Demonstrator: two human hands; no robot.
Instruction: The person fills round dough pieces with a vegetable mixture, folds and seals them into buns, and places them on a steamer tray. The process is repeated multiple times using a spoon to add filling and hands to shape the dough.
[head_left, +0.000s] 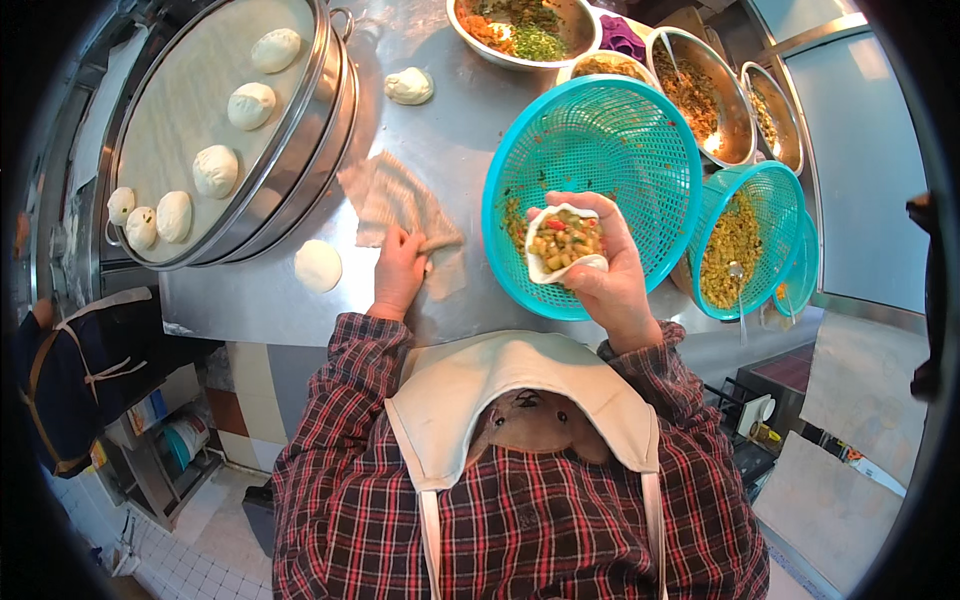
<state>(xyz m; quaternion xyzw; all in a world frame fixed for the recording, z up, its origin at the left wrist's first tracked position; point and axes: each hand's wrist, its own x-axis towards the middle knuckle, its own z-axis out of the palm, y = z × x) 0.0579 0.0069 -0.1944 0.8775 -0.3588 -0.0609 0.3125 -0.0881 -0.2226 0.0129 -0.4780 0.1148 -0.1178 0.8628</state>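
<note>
My right hand (619, 281) holds a round dough wrapper (541, 271), cupped and tilted toward me. Chopped vegetable filling (564, 244) with red bits lies inside the wrapper, whose edges stand unsealed. Beneath this hand is a large turquoise plastic colander (517, 135), with scraps of filling on its mesh. My left hand (401, 271) has its fingers closed on a crumpled beige cloth (397, 199) on the metal table (247, 307). To the left of that hand lies a flat dough disc (318, 266). A closed filled bun (409, 86) sits farther back.
Stacked steamers (319, 124) at left carry several buns (251, 106) on a liner. Steel bowls (525, 34) of fillings line the back right. A smaller turquoise colander (750, 225) holds yellowish filling and a spoon (736, 274). Another person's dark clothing (71, 382) shows at far left.
</note>
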